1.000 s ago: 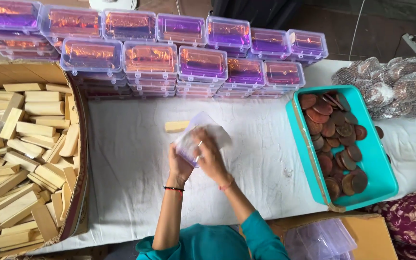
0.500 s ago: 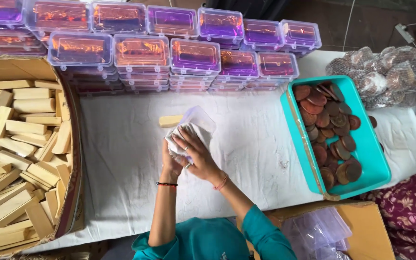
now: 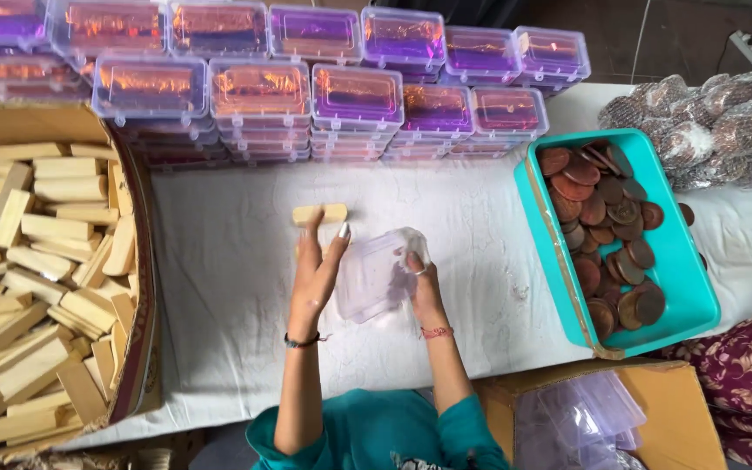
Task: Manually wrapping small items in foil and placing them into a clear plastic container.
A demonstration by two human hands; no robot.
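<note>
- Two hands are over a white cloth on the table.
- The right hand grips a small clear plastic box by its right side. The box is tilted and held up off the cloth.
- The left hand is open, with flat fingers. It sits just beside the box on the left.
- One small pale wooden block lies on the cloth, right by the left fingertips.
- Lots of the same wooden blocks fill a cardboard box on the left.
- Many clear boxes with shiny orange and purple insides are stacked at the back.
- A teal tray on the right holds brown round discs.
- Shiny wrapped packs lie behind the tray.
</note>
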